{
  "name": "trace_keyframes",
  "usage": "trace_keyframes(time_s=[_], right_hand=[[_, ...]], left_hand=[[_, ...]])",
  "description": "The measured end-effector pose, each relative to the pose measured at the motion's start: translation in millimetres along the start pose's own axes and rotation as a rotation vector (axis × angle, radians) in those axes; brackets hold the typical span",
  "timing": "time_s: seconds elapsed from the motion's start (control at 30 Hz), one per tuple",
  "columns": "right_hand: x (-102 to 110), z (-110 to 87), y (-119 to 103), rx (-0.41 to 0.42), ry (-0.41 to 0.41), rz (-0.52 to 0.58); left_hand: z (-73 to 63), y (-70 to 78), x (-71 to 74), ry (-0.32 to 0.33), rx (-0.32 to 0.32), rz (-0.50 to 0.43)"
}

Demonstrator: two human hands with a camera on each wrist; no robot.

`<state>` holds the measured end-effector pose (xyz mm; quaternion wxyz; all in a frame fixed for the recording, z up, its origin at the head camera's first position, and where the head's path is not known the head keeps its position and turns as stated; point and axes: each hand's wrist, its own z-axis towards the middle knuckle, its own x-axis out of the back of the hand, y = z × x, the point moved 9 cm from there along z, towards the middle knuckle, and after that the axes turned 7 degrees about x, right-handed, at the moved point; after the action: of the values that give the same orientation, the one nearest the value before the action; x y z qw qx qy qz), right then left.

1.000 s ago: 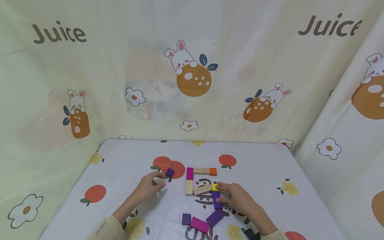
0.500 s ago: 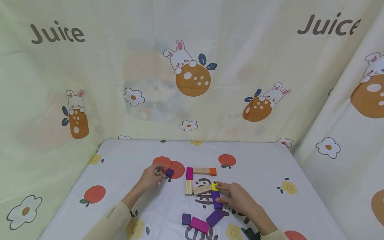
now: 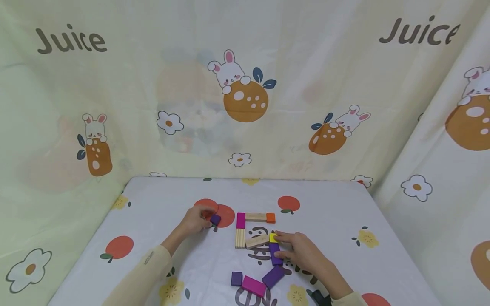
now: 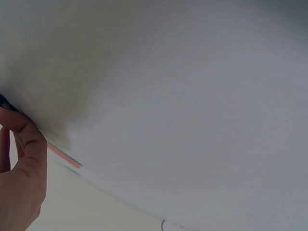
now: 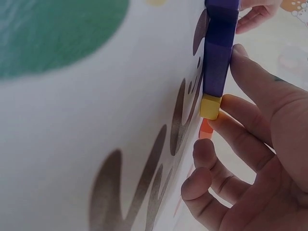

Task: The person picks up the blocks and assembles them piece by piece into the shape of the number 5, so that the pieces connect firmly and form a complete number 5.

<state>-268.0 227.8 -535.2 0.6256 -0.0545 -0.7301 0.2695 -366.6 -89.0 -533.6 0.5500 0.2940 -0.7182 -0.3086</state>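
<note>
My left hand is at a small purple cube left of the block figure, thumb and index finger pinching it. In the left wrist view only a dark corner of the cube shows past the curled fingers. On the other side, my right hand rests against the figure with loosely extended fingers. Its fingertips touch a yellow cube, while the thumb lies along the purple block joined to it. A plain wooden block leans up to the yellow cube.
Magenta and wooden blocks form the figure's left side; a wooden bar and orange cube its top. Nearer lie a slanted purple block, a magenta block and another purple cube. A dark object sits by the right sleeve.
My left hand has moved slightly up, its fingers closing in around the small purple cube, which stays in place. The right hand keeps its position at the yellow cube.
</note>
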Motion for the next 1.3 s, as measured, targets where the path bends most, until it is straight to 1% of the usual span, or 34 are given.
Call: trace_keyframes(time_s=[0.17, 0.3, 0.4, 0.67, 0.8, 0.9, 1.03, 1.2, 1.3], right_hand=[[1.5, 0.2, -0.9, 0.005, 0.002, -0.015], [1.6, 1.0, -0.5, 0.009, 0.004, -0.032], [0.2, 1.6, 0.7, 0.007, 0.005, -0.031], [-0.3, 0.8, 0.7, 0.002, 0.008, -0.025], [0.1, 0.7, 0.6, -0.002, 0.006, -0.027], [-0.6, 0.8, 1.0, -0.010, 0.000, -0.015], [0.1, 1.1, 1.2, -0.007, -0.003, -0.005], [0.7, 1.2, 1.9, -0.002, 0.004, -0.003], [-1.4, 1.0, 2.4, -0.010, 0.001, 0.010]], left_hand=[[1.4, 1.7, 0.6, 0.007, -0.005, 0.021], [2.0, 5.0, 1.2, 0.021, -0.039, 0.060], [2.3, 6.5, -0.2, 0.019, -0.058, 0.079], [0.5, 8.3, -0.5, 0.018, -0.073, 0.105], [-0.7, 6.0, 0.1, 0.016, -0.066, 0.068], [-1.7, 1.5, 1.3, 0.023, -0.057, 0.042], [-3.9, -4.5, 2.9, 0.027, -0.061, 0.021], [-11.5, -7.3, 4.9, 0.000, -0.065, -0.031], [-19.1, -8.2, 5.4, -0.029, -0.053, -0.072]])
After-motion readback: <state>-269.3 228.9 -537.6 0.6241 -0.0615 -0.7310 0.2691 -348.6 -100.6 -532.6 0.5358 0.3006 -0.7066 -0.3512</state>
